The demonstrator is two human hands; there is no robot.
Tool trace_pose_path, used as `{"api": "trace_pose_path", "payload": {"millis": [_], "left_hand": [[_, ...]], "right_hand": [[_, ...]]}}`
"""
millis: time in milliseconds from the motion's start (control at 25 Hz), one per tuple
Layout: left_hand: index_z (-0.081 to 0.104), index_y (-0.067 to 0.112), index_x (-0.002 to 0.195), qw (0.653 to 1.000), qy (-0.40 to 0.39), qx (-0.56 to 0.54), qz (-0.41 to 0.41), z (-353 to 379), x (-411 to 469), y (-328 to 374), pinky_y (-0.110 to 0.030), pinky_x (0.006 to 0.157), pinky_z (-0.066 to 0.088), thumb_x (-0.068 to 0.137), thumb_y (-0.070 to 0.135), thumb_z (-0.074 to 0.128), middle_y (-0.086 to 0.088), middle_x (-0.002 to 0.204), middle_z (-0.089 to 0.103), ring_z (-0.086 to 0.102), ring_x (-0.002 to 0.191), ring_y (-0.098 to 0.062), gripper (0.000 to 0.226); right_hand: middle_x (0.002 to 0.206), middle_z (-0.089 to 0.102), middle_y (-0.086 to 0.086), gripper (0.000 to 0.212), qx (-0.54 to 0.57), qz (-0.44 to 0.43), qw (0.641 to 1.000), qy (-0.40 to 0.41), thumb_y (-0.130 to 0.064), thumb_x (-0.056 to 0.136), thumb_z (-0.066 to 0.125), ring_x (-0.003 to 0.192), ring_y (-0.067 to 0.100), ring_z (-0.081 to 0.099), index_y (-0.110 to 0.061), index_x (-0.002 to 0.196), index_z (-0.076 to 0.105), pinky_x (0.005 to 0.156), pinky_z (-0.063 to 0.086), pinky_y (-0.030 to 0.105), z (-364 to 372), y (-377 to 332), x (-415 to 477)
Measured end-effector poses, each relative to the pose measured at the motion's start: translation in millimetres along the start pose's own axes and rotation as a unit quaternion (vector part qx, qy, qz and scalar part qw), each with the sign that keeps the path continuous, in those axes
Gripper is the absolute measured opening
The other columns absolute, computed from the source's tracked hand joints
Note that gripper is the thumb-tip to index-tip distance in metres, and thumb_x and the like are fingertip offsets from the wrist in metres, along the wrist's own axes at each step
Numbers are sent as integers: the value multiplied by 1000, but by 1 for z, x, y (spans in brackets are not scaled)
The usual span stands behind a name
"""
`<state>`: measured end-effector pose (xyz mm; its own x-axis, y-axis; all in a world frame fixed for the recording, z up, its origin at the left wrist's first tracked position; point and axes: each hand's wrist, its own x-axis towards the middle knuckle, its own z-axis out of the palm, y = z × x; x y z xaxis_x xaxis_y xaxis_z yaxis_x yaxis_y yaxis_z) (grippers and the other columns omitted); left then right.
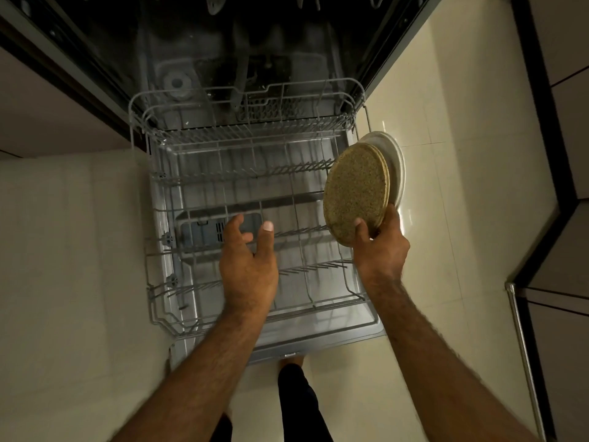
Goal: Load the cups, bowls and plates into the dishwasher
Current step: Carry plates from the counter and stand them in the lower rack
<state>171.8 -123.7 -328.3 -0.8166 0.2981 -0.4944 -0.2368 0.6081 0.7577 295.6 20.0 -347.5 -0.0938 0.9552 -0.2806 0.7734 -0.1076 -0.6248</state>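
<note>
Where the dishwasher goes back behind the lower rack, it is too dark to see much, and the things hanging at the top are cut off. The left hand is a bit blurry. How many dishes are in the stack of plates is hard to count, since each one hides the next.

The left hand hangs over the middle of the rack, palm turned inward, with loose, slightly spread fingers and nothing in it. The right hand holds the stack up on its edge over the right side of the rack. Its thumb presses on the front plate, and its fingers are hidden behind.

The rack is made of thin gray wire with rows of short spikes. The front plates are round, brown and speckled. A smooth white plate is at the back. A gray plastic basket sits inside the rack on its left.
</note>
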Motion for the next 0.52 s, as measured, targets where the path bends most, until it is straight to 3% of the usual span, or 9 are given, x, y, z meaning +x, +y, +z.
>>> {"api": "trace_pose_path", "payload": {"millis": [320,520], "left_hand": [[36,42,144,1000,-21,6,12,-40,-7,-1,-52,77,63,69,98,38,8,123,61,72,96,-23,93],[37,41,143,1000,-20,11,15,-68,-5,-2,-52,77,63,80,85,46,9,123,61,72,95,-23,77]], "right_hand": [[124,69,4,52,26,-2,999,44,-31,96,65,110,21,68,-29,142,42,92,58,50,-1,-4,-28],[125,67,3,55,6,11,999,46,-28,93,67,113,26,66,-30,141,41,96,55,54,2,-7,-36]]}}
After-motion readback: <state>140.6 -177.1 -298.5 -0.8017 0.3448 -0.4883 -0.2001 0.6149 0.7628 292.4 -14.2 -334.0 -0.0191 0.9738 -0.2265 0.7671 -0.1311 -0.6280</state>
